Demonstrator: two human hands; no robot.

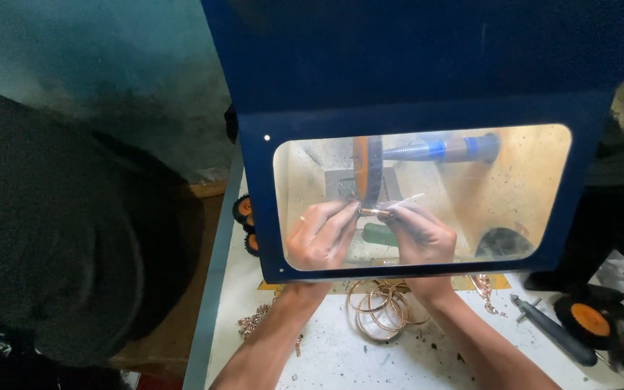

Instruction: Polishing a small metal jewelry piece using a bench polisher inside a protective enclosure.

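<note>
Through the window (471, 217) of the blue hood (427, 65) I saw a thin gold-coloured piece (372, 211) pressed at the lower edge of the orange wheel (365, 170). Its long axis lay nearly level, running left to right, with the left end toward the wheel's rim; I could not tell what kind of piece it was. My left hand (321, 235) came in from below, wrist straight, fingers bent and drawn together at the piece's left end, a ring on one finger; its grip was pinched on the piece. My right hand (417, 232) mirrored it from the other side, knuckles up, fingertips closed on the right end, so that grip was also clenched on the piece. A pale sliver (412, 198) stuck out up and to the right above the right hand's fingers. Both forearms ran up across the white tabletop (341, 361) and under the hood's lower edge. The wheel stood upright on a blue spindle (435, 150) pointing right. Between my wrists, on the tabletop, lay a loose heap of gold bangles (383, 309); a dark-handled tool (554, 332) and another orange-centred wheel (588, 319) lay well to the right.
</note>
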